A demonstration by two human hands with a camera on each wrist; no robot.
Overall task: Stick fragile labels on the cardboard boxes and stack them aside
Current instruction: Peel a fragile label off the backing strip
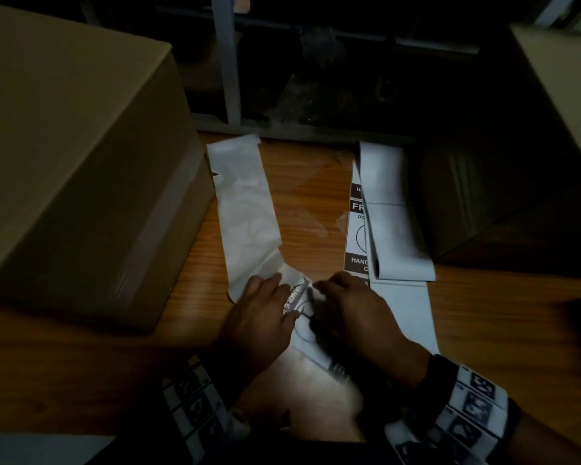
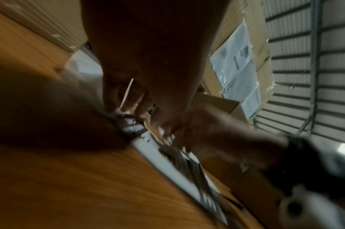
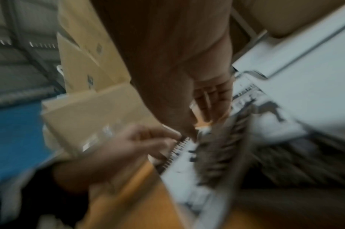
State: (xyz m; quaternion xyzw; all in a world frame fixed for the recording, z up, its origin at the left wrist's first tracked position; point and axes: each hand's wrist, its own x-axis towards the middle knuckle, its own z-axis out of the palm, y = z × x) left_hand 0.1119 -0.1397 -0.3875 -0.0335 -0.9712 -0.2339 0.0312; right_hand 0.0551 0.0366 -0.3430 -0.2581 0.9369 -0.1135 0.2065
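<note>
A fragile label point(image 1: 299, 298) with dark print lies between my two hands on the wooden table point(image 1: 316, 182). My left hand point(image 1: 269, 297) pinches the white backing strip point(image 1: 245, 209), which trails up and to the left. My right hand point(image 1: 329, 293) grips the label's edge with curled fingers. Both wrist views are blurred. The left wrist view has my left hand point(image 2: 128, 102) down on the label point(image 2: 136, 130), with the right hand point(image 2: 212, 131) opposite. In the right wrist view my right hand point(image 3: 206, 108) meets the left hand point(image 3: 128, 145) at the label point(image 3: 185, 153). A large cardboard box point(image 1: 74, 156) stands at the left.
A strip of printed fragile labels point(image 1: 356, 229) lies right of centre, under a folded white strip point(image 1: 393, 213). Another cardboard box point(image 1: 557, 88) rises at the far right, with a dark box point(image 1: 483, 203) below it. A grey shelf frame point(image 1: 225, 62) stands behind the table.
</note>
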